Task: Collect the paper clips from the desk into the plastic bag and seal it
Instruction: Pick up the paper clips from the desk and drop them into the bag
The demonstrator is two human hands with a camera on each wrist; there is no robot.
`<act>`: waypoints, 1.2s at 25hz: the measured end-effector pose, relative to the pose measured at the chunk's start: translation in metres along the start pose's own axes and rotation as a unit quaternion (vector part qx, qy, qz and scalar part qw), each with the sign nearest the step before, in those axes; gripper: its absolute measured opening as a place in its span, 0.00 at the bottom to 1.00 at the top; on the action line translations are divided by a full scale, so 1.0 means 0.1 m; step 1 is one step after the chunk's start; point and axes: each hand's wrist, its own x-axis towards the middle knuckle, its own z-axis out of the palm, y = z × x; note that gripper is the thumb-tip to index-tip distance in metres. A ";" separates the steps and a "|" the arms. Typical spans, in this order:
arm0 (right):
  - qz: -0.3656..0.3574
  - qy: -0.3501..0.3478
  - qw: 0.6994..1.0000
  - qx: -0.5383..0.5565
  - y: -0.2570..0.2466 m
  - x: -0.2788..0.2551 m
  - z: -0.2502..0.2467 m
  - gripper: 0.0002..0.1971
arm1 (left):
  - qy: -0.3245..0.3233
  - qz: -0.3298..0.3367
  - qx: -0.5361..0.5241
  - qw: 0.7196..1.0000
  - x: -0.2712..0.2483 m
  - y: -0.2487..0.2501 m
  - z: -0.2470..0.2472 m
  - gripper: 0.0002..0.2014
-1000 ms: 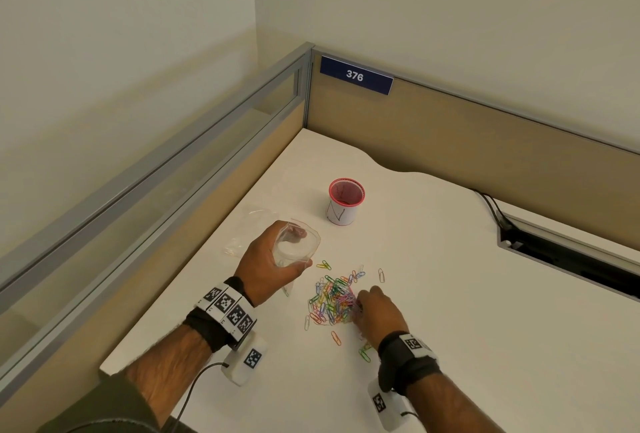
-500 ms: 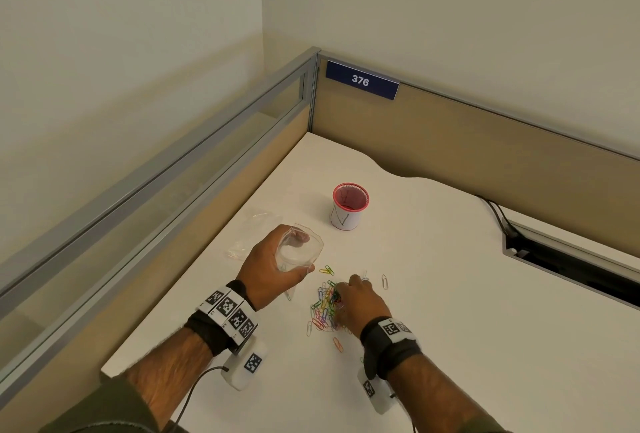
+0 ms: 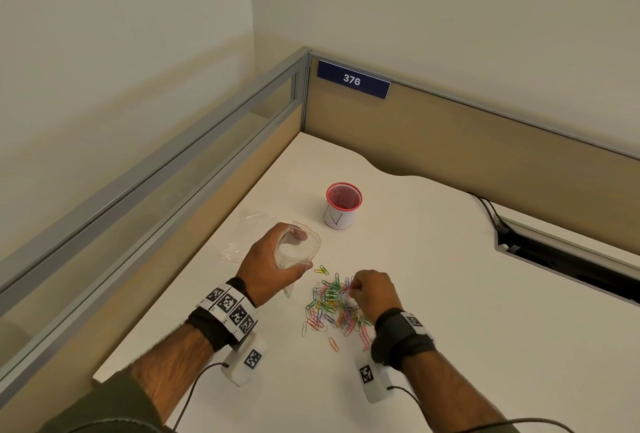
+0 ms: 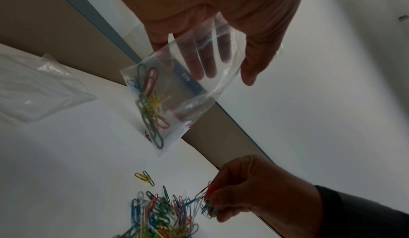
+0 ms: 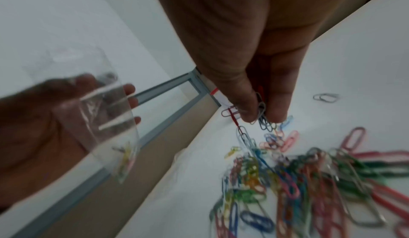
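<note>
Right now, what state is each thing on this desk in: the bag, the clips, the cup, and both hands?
Plastic bag: held up off the desk, mouth open, a few clips inside.
Left hand: grips the bag.
Right hand: pinches several clips lifted from the pile.
Paper clip pile: loose on the desk, mostly uncollected.
Red-rimmed cup: upright; contents unclear.
Second clear bag: lying flat on the desk.

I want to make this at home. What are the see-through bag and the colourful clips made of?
The small clear bag in the left hand looks like thin glossy plastic: fingers show through it, and it crinkles. The coloured paper clips look like bent wire, probably with a coloured coating.
</note>
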 end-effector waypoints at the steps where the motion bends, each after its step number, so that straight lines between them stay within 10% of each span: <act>1: 0.002 0.011 1.000 0.025 0.02 -0.02 -0.06 0.05 | -0.001 0.000 0.000 1.000 0.01 -0.01 0.01 0.22; 13: -0.085 0.084 0.943 0.311 -0.68 -0.42 -1.16 0.01 | -0.014 -0.009 0.030 0.999 0.04 0.00 0.11 0.22; 30: -0.175 0.097 0.962 0.184 -1.33 -0.48 -1.26 0.06 | 0.004 0.016 0.004 1.000 0.04 0.10 0.10 0.22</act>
